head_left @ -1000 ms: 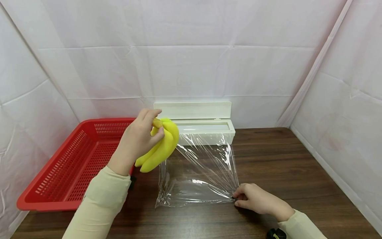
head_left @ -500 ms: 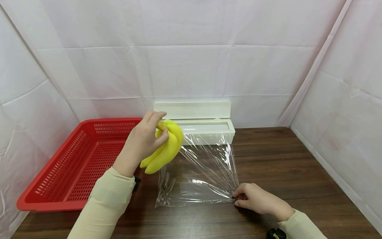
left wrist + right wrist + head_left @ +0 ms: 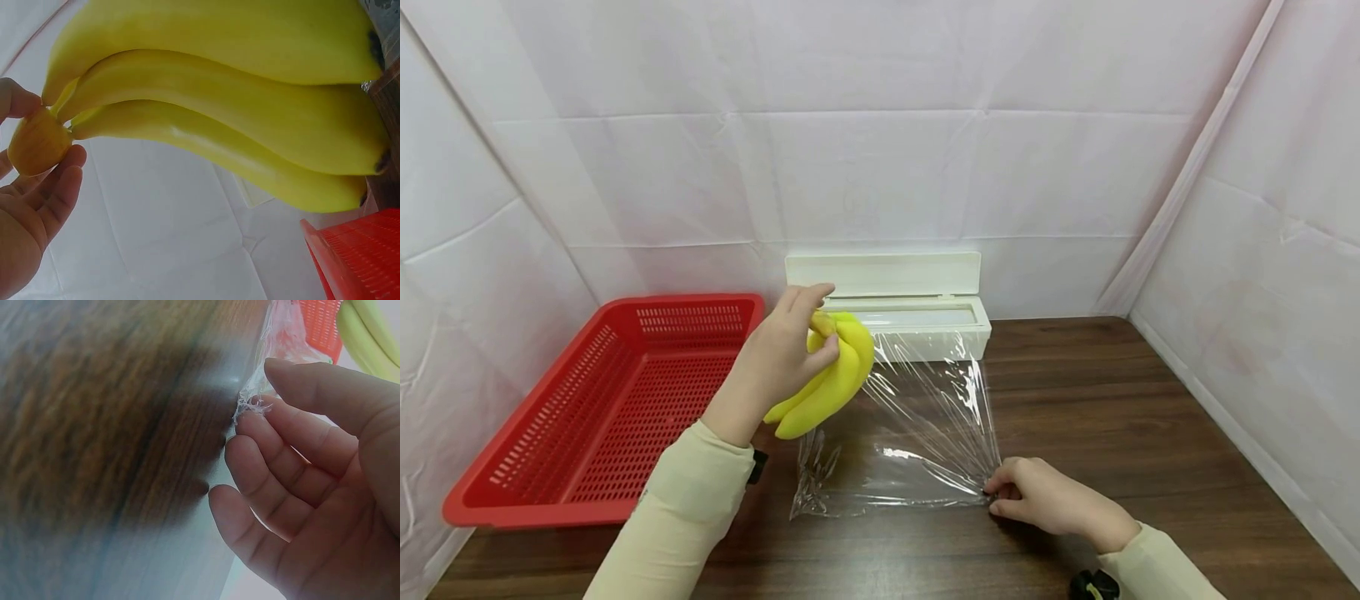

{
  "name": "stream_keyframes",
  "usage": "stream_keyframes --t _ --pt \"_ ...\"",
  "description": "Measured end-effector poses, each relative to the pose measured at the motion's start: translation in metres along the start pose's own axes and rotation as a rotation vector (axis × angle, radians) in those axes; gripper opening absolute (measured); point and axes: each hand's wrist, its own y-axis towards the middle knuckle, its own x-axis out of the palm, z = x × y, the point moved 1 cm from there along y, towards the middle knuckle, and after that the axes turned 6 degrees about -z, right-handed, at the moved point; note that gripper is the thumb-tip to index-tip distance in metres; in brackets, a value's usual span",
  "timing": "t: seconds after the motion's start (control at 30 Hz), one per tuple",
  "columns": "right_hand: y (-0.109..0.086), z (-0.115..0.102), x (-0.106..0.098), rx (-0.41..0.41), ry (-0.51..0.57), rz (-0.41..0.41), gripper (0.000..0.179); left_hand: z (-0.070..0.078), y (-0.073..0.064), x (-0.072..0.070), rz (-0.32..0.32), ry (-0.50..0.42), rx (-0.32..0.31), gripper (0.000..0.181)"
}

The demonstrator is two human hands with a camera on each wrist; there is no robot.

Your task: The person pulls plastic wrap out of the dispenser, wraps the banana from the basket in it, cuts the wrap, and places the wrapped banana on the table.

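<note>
My left hand (image 3: 778,350) grips a bunch of yellow bananas (image 3: 835,379) by its stem, holding it up over the left part of a sheet of cling film. In the left wrist view, the thumb and fingers are around the brownish stem (image 3: 40,142), and several bananas (image 3: 219,119) extend to the right. The clear cling film (image 3: 910,433) runs from a white dispenser box (image 3: 917,343) toward the front. My right hand (image 3: 1048,500) holds its near right corner down at the table, creases fanning out from there. In the right wrist view, the bunched film edge (image 3: 253,406) is at the fingertips.
A red plastic basket (image 3: 527,433) with slotted walls stands on the left of the dark wooden table (image 3: 1120,400). The dispenser's lid (image 3: 883,275) stands raised at the back. White cloth walls (image 3: 880,175) enclose the table.
My left hand has moved right and slightly down with the bananas, further over the cling film. The right hand has stayed at the film's corner.
</note>
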Motion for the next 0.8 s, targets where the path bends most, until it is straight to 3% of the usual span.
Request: stream_keyframes --t 0.43,0.8 --pt "0.001 0.001 0.001 0.009 0.024 -0.004 0.017 0.007 0.002 0.014 -0.008 -0.057 0.011 0.048" --pt "-0.001 0.0 0.001 0.019 0.019 -0.002 0.017 0.017 0.004 0.023 -0.088 -0.084 -0.034 0.029"
